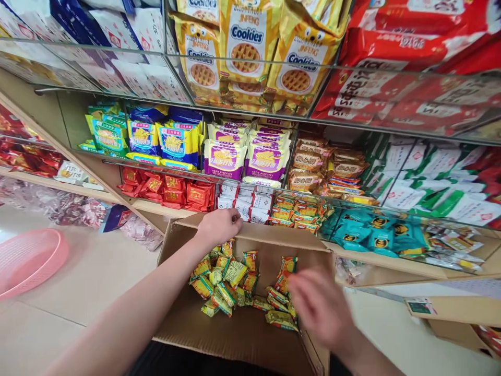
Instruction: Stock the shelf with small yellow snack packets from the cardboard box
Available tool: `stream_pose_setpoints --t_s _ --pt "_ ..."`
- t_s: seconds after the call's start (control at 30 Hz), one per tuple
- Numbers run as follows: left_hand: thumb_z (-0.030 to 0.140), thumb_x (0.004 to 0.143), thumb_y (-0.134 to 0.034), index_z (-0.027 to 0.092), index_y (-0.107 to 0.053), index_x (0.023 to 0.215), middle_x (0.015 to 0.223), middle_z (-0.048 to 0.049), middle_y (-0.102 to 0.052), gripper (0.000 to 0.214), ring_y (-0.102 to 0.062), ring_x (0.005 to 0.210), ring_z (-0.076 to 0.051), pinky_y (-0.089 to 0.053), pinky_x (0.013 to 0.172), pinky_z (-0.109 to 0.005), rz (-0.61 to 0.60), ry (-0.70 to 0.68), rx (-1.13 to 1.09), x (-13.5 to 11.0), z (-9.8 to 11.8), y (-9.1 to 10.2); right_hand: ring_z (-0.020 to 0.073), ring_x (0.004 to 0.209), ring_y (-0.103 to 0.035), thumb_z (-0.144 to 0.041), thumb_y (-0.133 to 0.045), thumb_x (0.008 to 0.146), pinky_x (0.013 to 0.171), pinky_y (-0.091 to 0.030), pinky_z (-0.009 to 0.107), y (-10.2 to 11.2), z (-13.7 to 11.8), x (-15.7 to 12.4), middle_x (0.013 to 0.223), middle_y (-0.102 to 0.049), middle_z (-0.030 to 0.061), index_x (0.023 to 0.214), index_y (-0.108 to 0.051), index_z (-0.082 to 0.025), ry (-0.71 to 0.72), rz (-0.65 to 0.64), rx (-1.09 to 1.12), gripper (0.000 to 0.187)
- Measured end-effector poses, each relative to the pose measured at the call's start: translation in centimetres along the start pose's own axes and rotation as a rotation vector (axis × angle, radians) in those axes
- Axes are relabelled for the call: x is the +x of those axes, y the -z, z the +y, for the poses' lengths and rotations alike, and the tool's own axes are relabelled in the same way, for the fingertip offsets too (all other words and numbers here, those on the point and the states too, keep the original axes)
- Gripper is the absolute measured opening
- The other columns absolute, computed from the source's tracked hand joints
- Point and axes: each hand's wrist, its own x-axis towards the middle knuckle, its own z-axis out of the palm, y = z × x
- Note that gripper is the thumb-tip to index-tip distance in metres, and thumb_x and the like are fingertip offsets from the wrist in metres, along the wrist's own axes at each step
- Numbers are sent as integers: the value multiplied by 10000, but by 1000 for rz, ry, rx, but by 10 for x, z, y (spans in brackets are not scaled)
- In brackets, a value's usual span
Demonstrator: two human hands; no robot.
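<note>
An opened cardboard box (pixel 274 235) stands in front of the shelves, its inside facing up. Small yellow-and-orange wrapped snack packets (pixel 235 274) lie in it, in a larger heap at left and a smaller one at right. My left hand (pixel 219 225) is curled over the box's far edge, close to white packets (pixel 250 201) on the bottom shelf. Over the right side of the box, near the smaller heap, my right hand (pixel 323 305) is smeared by motion. Whether it holds anything cannot be made out.
Glass-fronted shelves hold yellow cookie bags (pixel 246 44), purple biscuit packs (pixel 266 156), red packets (pixel 172 190), more yellow packets (pixel 299 213) and teal packets (pixel 364 230). A pink plastic basket (pixel 33 261) stands on the floor at left. Another cardboard box (pixel 454 310) is at right.
</note>
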Motion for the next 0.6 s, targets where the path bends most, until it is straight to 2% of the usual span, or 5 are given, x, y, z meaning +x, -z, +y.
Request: stream_pose_setpoints --t_s 0.1,0.17,0.27,0.47,0.6 --pt "497 782 -327 267 -612 970 889 -54 -663 411 -600 834 -230 -433 686 -314 -22 -6 4 -2 0 0 184 945 -528 -284 -447 834 812 -413 301 -75 -20 -3 999 -575 65 1040 -559 -203 -241 -465 123 248" --pt "500 787 -317 261 -609 983 906 -65 -662 425 -598 851 -236 -434 699 -322 -28 -15 12 -6 0 -1 251 1159 -399 -342 -553 755 911 -362 340 -129 -12 -7 1245 -432 133 1249 -420 -147 -468 -594 122 547" --pt "496 802 -282 253 -607 989 930 -80 -658 447 -595 869 -249 -435 711 -344 -7 -36 29 -12 -1 -3 294 1255 -255 -309 -560 737 981 -280 365 -184 5 -21 1398 -197 153 1325 -324 -128 -643 -640 71 659" --pt "487 809 -264 264 -606 993 937 -72 -657 447 -593 880 -253 -442 709 -351 2 -21 36 -15 1 -4 191 1112 -446 -310 -483 791 911 -345 260 -195 10 -28 1273 -370 142 1308 -315 -143 -787 -438 66 568" --pt "484 811 -269 244 -608 1002 953 -74 -651 457 -586 901 -241 -437 739 -337 -4 -15 42 -16 3 -7 210 923 -564 -336 -447 815 778 -407 314 -189 18 -14 1067 -529 143 1261 -361 -171 -1011 -497 10 483"
